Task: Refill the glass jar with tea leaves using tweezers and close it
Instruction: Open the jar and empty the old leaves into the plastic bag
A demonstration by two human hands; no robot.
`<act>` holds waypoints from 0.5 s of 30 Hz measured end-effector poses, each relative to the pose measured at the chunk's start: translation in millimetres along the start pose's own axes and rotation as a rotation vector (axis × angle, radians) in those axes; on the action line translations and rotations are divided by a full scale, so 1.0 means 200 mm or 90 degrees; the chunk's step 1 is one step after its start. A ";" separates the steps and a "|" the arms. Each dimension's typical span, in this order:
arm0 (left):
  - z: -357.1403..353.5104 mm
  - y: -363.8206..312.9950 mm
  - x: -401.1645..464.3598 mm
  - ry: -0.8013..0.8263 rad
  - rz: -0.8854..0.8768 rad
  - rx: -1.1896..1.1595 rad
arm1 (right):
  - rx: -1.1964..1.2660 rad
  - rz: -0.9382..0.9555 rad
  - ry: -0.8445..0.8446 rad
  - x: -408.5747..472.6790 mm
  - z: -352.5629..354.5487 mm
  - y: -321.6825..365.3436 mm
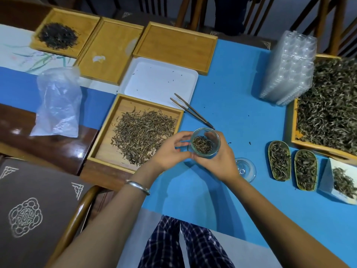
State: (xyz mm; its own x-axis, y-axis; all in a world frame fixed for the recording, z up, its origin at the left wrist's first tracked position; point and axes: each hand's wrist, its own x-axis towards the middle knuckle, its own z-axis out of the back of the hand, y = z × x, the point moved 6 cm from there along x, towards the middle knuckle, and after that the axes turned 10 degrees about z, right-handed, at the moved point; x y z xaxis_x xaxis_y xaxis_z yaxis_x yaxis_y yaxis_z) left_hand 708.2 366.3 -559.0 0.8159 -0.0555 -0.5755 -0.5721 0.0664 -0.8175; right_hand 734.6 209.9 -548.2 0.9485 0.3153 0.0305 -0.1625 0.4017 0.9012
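Both hands hold a small glass jar (205, 142) just above the blue table, beside a wooden tray (100, 144) of tea leaves (143, 136). The jar is open at the top and has tea leaves at its bottom. My left hand (170, 149) grips its left side and my right hand (218, 159) wraps its right side and base. The tweezers (191, 110) lie untouched on the table behind the jar, tips resting on the white tray. The clear glass lid (245, 169) lies on the table right of my right wrist.
A white plastic tray (160, 80) and three wooden trays (173, 45) sit at the back, one with dark tea (58, 36). A plastic bag (58, 105) lies left. Stacked clear containers (287, 68), a big tea tray (328, 105) and two small scoops (280, 161) stand right.
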 end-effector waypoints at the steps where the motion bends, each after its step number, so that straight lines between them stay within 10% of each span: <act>1: 0.02 -0.01 -0.01 -0.009 -0.012 -0.004 | 0.002 0.007 -0.001 0.01 -0.01 0.02; 15: 0.96 -0.14 -0.33 -0.359 -0.122 -0.039 | 0.019 0.175 0.095 0.36 -0.42 0.60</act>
State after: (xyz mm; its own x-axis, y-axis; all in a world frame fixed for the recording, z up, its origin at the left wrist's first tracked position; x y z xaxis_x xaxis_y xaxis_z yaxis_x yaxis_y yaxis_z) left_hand 686.5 559.3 -493.6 0.8139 0.4781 -0.3301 -0.3999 0.0488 -0.9153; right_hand 760.4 353.8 -474.8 0.8193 0.5325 0.2125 -0.3970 0.2596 0.8803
